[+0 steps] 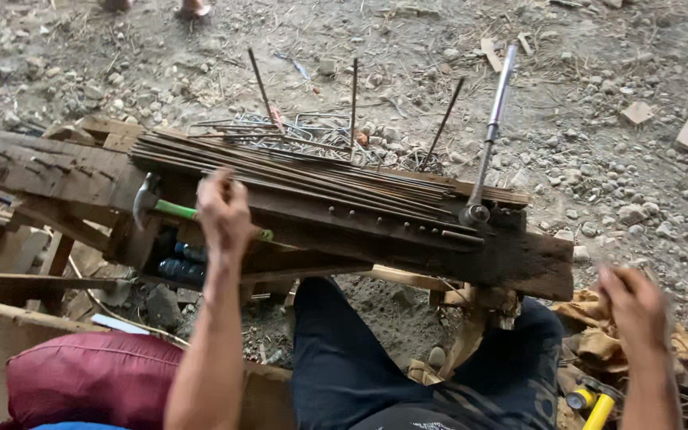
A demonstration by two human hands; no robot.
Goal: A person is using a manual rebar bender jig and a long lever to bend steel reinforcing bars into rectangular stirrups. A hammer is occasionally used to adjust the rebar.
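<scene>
head view | left hand point(223, 209) is clenching its grip on the bundle of thin rusty steel rods point(304, 177) lying along the rough wooden bench point(511, 259) | right hand point(637, 306) is hovering low right, blurred, grip state cannot be told | green-handled hammer point(161, 205) is lying beside the left hand

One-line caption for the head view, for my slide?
Left hand on steel rods atop wooden bench; right hand hangs free.

— Any way in over the wooden bench point(519, 263)?

— Crowded. The rod bundle point(296, 171) covers its top, upright rods point(353, 95) fence the far edge, and the bending lever point(491, 127) stands at the right.

— And the near side?

— The hammer point(161, 207) lies across it; right of the lever, the gravel ground point(639, 175) is open.
</scene>
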